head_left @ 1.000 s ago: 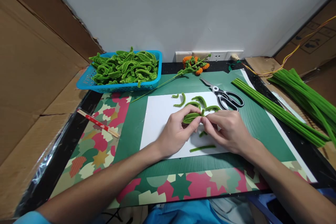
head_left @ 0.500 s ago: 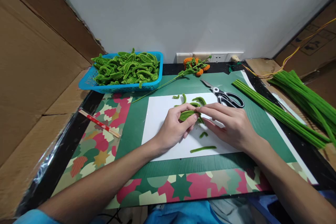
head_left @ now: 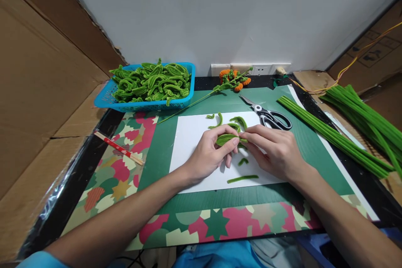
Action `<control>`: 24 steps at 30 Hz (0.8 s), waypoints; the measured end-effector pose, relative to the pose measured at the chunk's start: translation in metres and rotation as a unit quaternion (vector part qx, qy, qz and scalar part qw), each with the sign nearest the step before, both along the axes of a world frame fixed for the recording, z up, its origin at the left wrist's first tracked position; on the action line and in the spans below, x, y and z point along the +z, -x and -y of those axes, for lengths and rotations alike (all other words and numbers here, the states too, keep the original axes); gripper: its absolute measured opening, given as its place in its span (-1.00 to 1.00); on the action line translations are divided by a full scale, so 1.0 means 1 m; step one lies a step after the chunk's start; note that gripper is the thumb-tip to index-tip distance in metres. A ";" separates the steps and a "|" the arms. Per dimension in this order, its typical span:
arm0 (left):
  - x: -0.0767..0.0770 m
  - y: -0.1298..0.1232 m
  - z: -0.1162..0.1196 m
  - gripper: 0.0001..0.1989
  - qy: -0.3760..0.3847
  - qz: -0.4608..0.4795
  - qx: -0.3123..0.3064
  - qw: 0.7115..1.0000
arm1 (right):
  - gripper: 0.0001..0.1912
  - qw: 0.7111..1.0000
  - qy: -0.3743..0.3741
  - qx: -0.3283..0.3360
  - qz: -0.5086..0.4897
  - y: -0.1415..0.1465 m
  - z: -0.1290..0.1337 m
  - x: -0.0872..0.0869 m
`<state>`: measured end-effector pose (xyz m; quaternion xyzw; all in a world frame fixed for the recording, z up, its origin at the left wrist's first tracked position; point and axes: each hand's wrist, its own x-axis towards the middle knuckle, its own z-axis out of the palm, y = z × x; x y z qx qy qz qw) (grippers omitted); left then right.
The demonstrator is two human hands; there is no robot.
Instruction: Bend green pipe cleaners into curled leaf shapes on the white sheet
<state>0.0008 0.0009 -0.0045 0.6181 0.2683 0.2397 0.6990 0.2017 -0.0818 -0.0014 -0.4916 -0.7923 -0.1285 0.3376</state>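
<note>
Between my hands is a green fuzzy leaf (head_left: pixel 226 138) made of bent strips, above a white sheet (head_left: pixel 191 138). My left hand (head_left: pixel 209 150) pinches its body between thumb and fingers. The thumb and fingertips of my right hand (head_left: pixel 274 146) are closed on the leaf's right end, close to the left fingertips. Around them on the sheet lie several curved green pieces (head_left: pixel 239 121), a small bent piece (head_left: pixel 243 161) and a straight green strip (head_left: pixel 243 179).
A blue basket (head_left: pixel 105 96) full of green fuzzy pieces stands back left. Behind the sheet lie an orange flower stem (head_left: pixel 226 86) and scissors (head_left: pixel 271 117). Long green stems (head_left: pixel 333 134) lie at right, chopsticks (head_left: pixel 119 148) at left.
My right fingertips have shifted a little to grip the leaf's right end, now held more level. My left fingers have moved slightly, and more of the curved pieces behind them shows.
</note>
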 end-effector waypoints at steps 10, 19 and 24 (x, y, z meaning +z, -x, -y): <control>0.005 0.004 -0.003 -0.69 0.065 0.004 -0.049 0.997 | -0.78 0.999 0.028 0.024 0.036 0.008 0.001 0.004; 0.007 0.004 -0.006 -0.72 0.109 0.008 -0.092 0.990 | -0.69 0.998 0.000 0.026 -0.049 0.014 0.001 -0.004; 0.010 0.004 -0.003 -0.71 0.113 0.010 -0.088 0.990 | -0.67 0.963 0.112 0.059 -0.236 0.021 0.004 -0.005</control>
